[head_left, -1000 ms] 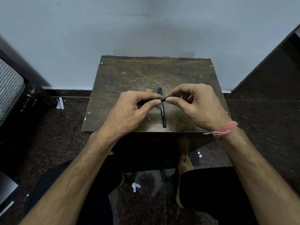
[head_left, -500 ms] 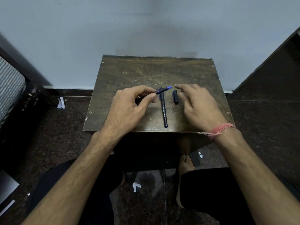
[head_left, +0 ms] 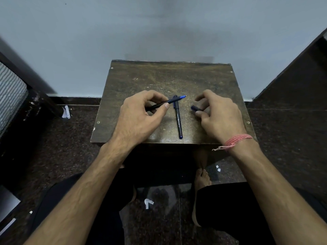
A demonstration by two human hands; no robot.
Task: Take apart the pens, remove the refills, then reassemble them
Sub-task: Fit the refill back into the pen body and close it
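— Two bare forearms come up from the bottom edge, over dark trousers and a bare foot (head_left: 201, 179) on the dark speckled floor (head_left: 53, 147). See the paper scraps?

— Yes, a white scrap (head_left: 148, 203) lies between the knees, and two smaller bits (head_left: 218, 168) sit near the foot. A pink thread band (head_left: 236, 140) wraps the right wrist.

— And on the small brown table (head_left: 212, 82)?

— The capped pen (head_left: 177, 117) lies flat near the middle, its length running from the near edge away towards the wall, between the two hands and touched by neither.

— What about the left hand (head_left: 139, 117)?

— Its thumb and fingers are closed around the uncapped pen (head_left: 166, 103), which slants up to the right. The blue tip (head_left: 182, 97) pokes out past the fingers and crosses above the far end of the capped pen. The hand covers the rear of the barrel.

— The right hand (head_left: 219, 115)?

— Its fingers are curled over the loose cap (head_left: 195, 108), thumb just beside it. Whether they pinch it or only hover at it, I cannot tell; the fingers hide most of the cap.

— Further back?

— Another paper scrap (head_left: 65, 112) on the floor at left, beside a dark furniture piece (head_left: 35, 103) and a striped panel (head_left: 10, 96). A pale wall (head_left: 159, 29) stands behind the table, with a dark slab (head_left: 300, 71) at right.
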